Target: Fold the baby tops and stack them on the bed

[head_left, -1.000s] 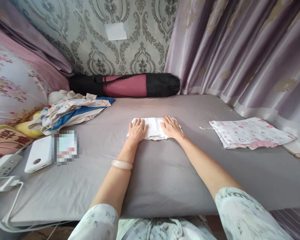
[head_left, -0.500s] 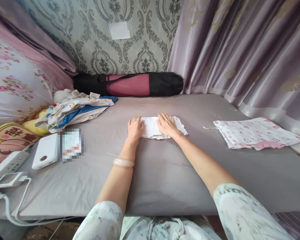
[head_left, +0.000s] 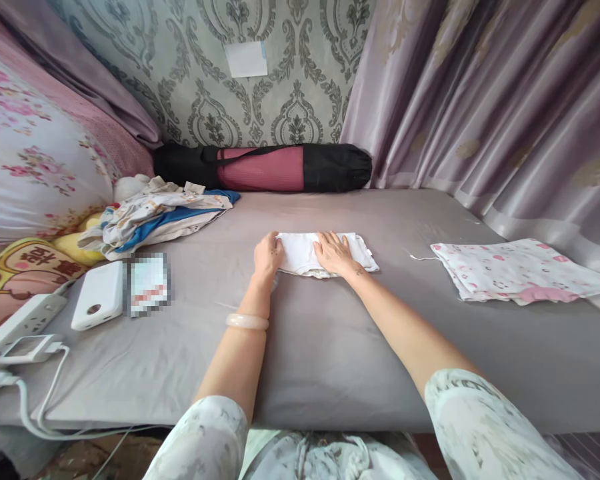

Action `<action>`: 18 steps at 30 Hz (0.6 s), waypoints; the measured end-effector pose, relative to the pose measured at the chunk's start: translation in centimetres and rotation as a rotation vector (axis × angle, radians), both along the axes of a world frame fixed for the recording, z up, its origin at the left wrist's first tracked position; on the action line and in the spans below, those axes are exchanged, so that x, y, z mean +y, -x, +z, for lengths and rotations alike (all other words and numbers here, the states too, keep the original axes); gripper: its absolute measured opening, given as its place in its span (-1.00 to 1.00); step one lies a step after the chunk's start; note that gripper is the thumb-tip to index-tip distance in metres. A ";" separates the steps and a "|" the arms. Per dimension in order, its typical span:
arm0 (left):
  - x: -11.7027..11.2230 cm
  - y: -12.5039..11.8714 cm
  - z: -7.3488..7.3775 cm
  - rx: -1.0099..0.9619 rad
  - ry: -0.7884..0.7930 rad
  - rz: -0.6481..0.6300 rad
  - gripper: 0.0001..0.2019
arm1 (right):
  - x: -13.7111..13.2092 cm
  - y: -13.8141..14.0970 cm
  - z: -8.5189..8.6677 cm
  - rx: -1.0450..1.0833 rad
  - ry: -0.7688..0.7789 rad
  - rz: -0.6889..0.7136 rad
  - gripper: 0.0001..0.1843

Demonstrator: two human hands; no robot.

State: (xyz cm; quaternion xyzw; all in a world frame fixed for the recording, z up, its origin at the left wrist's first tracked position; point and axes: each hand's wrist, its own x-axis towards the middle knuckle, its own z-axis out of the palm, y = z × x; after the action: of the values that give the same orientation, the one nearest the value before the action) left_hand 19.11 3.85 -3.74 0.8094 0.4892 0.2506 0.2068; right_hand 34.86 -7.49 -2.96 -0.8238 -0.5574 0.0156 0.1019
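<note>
A folded white cloth [head_left: 300, 252] lies on the grey sheet of the bed [head_left: 330, 333], in the middle. My left hand [head_left: 268, 255] is at the cloth's left end, fingers curled around its edge. My right hand [head_left: 334, 253] lies flat on the cloth's middle, fingers spread. A pale bangle sits on my left wrist.
A folded pink-patterned cloth [head_left: 520, 270] lies to the right. A heap of clothes [head_left: 160, 213] sits at the back left. A rolled mat in a black bag [head_left: 265, 168] lies along the wall. A white power bank [head_left: 99, 304] and a power strip [head_left: 15, 327] are at the left.
My left hand has slid off the top of the white cloth to its left edge and curled around it. My right hand moved left to the cloth's middle.
</note>
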 end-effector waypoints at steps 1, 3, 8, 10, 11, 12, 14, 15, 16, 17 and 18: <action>0.0 0.0 0.0 -0.007 0.010 0.005 -0.60 | 0.1 0.1 0.3 0.011 0.009 0.001 -0.42; 0.0 0.1 0.1 -0.021 0.022 0.013 -0.61 | 0.3 0.5 0.7 0.030 0.019 -0.001 -0.43; 0.2 0.1 0.1 -0.054 0.050 0.029 -0.61 | 1.5 2.2 0.8 0.009 -0.053 0.013 -0.43; 0.2 0.2 0.1 -0.064 0.049 0.039 -0.61 | 2.0 2.8 0.6 0.007 -0.087 0.026 -0.43; 0.2 0.2 0.2 -0.069 0.048 0.046 -0.61 | 2.2 3.0 0.3 0.009 -0.094 0.029 -0.43; 0.2 0.2 0.2 -0.074 0.049 0.053 -0.61 | 2.4 3.2 0.1 0.009 -0.095 0.029 -0.43; 0.1 0.3 0.4 -0.080 0.055 0.068 -0.60 | 2.5 3.4 -0.4 0.004 -0.093 0.025 -0.43; 0.1 0.3 0.4 -0.081 0.058 0.075 -0.60 | 2.5 3.4 -0.7 -0.002 -0.094 0.022 -0.43; 0.1 0.3 0.5 -0.082 0.061 0.080 -0.60 | 2.6 3.5 -0.9 -0.008 -0.098 0.019 -0.44; 0.0 0.3 0.6 -0.082 0.064 0.084 -0.60 | 2.6 3.5 -1.0 -0.014 -0.104 0.017 -0.44; 0.0 0.3 0.7 -0.083 0.066 0.085 -0.59 | 2.5 3.5 -1.1 -0.018 -0.107 0.018 -0.44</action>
State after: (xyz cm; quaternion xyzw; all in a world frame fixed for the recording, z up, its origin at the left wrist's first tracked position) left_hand 18.77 3.86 -3.08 0.7696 0.5221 0.2763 0.2425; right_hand 31.38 -4.95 -4.08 -0.8123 -0.5656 -0.0206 0.1405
